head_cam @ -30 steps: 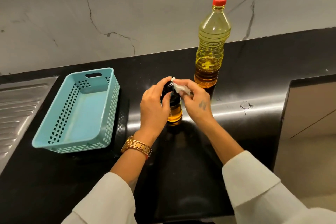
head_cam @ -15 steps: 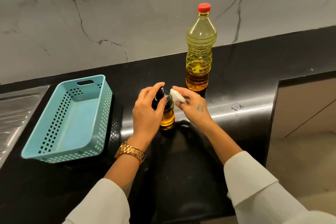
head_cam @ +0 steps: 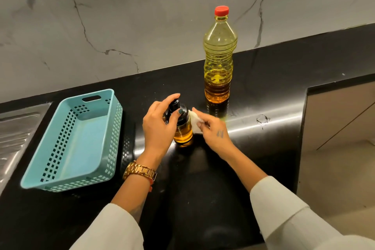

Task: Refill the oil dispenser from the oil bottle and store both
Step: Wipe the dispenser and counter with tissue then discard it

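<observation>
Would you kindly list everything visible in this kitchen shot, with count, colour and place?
oil bottle: one, clear with yellow oil and a red cap, upright at the back of the counter.
oil dispenser: one, black top over amber oil, on the counter centre.
tissue: one, white, against the dispenser's right side.
basket: one, light blue, left of the dispenser.
counter: one, glossy black.
sink drainboard: one, steel, far left.
wall: grey marble, behind.
watch: one, gold, left wrist.
left hand: grips the dispenser top.
right hand: pinches the tissue.
</observation>
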`<move>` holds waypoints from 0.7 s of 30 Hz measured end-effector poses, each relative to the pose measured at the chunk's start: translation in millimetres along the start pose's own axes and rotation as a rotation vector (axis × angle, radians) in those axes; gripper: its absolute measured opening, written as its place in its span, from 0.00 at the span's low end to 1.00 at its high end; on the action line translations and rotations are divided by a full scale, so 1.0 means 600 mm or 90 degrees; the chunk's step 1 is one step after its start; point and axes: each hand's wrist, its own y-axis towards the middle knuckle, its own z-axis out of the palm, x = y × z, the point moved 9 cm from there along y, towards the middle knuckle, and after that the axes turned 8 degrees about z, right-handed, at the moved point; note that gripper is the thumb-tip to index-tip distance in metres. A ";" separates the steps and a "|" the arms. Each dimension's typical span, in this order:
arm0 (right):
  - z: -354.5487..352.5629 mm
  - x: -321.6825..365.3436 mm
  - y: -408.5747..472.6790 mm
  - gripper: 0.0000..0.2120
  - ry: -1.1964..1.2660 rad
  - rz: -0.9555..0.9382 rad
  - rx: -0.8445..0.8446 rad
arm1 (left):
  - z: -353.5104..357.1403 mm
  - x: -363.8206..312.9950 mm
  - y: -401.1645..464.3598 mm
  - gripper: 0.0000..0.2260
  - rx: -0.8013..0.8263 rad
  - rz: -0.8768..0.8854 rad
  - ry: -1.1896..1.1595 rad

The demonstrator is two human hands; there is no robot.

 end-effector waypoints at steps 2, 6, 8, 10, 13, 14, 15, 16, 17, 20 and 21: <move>-0.014 0.027 0.020 0.20 -0.017 -0.029 -0.032 | 0.002 -0.001 0.000 0.18 -0.005 0.002 -0.003; -0.023 0.076 0.007 0.19 -0.032 -0.148 -0.092 | 0.003 -0.004 -0.001 0.22 -0.007 0.005 -0.002; -0.026 0.066 -0.013 0.18 -0.011 -0.179 -0.113 | 0.004 -0.003 -0.001 0.23 -0.002 0.003 -0.013; -0.024 0.040 -0.027 0.17 0.037 -0.158 -0.111 | 0.007 -0.001 -0.002 0.21 0.004 0.008 -0.006; -0.014 0.004 -0.022 0.16 0.089 -0.070 -0.086 | 0.011 -0.001 -0.004 0.20 0.013 0.012 0.024; -0.012 -0.003 -0.013 0.16 0.075 -0.039 -0.079 | 0.012 -0.002 -0.006 0.20 0.014 0.011 0.028; -0.011 -0.004 -0.004 0.16 0.051 -0.021 -0.073 | 0.013 -0.003 -0.007 0.20 0.014 0.007 0.027; -0.012 0.002 0.006 0.16 0.028 -0.019 -0.067 | 0.013 -0.003 -0.008 0.19 0.014 0.000 0.024; -0.013 0.012 0.014 0.16 0.013 -0.029 -0.061 | 0.014 -0.003 -0.009 0.19 0.016 -0.005 0.021; -0.023 0.051 0.025 0.14 -0.007 -0.074 -0.071 | 0.015 0.001 -0.008 0.18 0.017 -0.018 -0.010; -0.028 0.058 0.023 0.13 -0.006 -0.087 -0.081 | 0.016 0.005 -0.008 0.18 0.014 -0.025 -0.027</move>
